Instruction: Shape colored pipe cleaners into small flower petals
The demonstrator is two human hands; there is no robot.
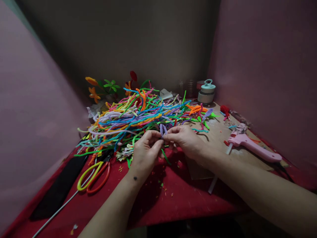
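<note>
The left hand (146, 148) and right hand (187, 140) pinch a bent purple pipe cleaner (161, 129) above red cloth (178, 201); beyond lie a multicoloured heap (133, 120), cardboard (201, 170) rightward, then pink side walls (267, 59) and a dark back wall (128, 39).

One head-worn view, ours
We look forward and down over the near worktop (180, 201), left hand (146, 148) and right hand (187, 141) close at mid-frame, grey wall (128, 39) farther back.
</note>
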